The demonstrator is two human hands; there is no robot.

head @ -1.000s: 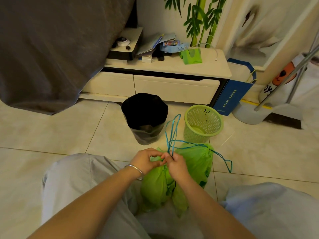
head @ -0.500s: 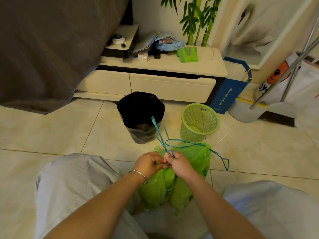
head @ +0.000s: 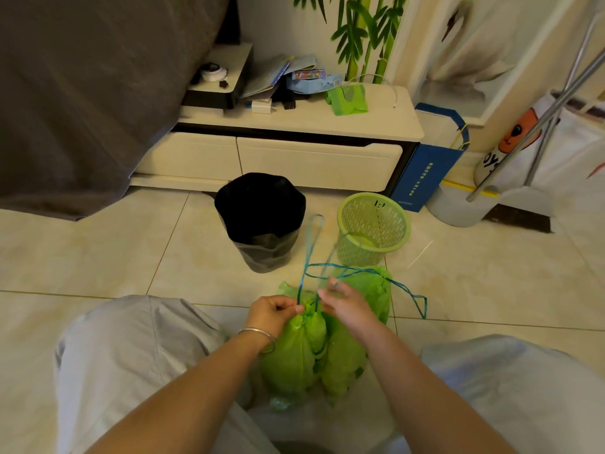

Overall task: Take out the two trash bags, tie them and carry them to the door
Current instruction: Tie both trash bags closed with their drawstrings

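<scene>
Between the person's knees, on the tiled floor (head: pixel 82 257), sit two green bags (head: pixel 296 352), pressed side by side and touching, their necks gathered. Blue drawstrings (head: pixel 309 253) rise from the necks: one long loop stands up toward the bins, another strand runs across to the right bag's (head: pixel 371 290) top and trails off in a loop over the floor on the right.

Left hand (head: pixel 273 314), with a silver bangle (head: pixel 258 335) at the wrist, has its fingers curled and pinches a drawstring right at the neck of the left bag (head: pixel 291 355). Right hand (head: pixel 347 304) sits just beside it over the right bag, fingers partly bent and blurred; its fingertips (head: pixel 332 285) are at the strings, but whether they actually hold one I cannot tell.

Beyond the bags stand two bins, close together but apart: a dark one (head: pixel 265 253) lined with a black bag (head: pixel 260 204), and a green mesh basket (head: pixel 373 224) to its right with no liner. Behind them is a low cream cabinet (head: pixel 294 162) with papers, a charger and a green holder (head: pixel 347 99) on top. A blue paper bag (head: pixel 425 165) leans at its right end, beside a pale dustpan (head: pixel 458 208). Grey fabric (head: pixel 82 86) hangs down at the left
</scene>
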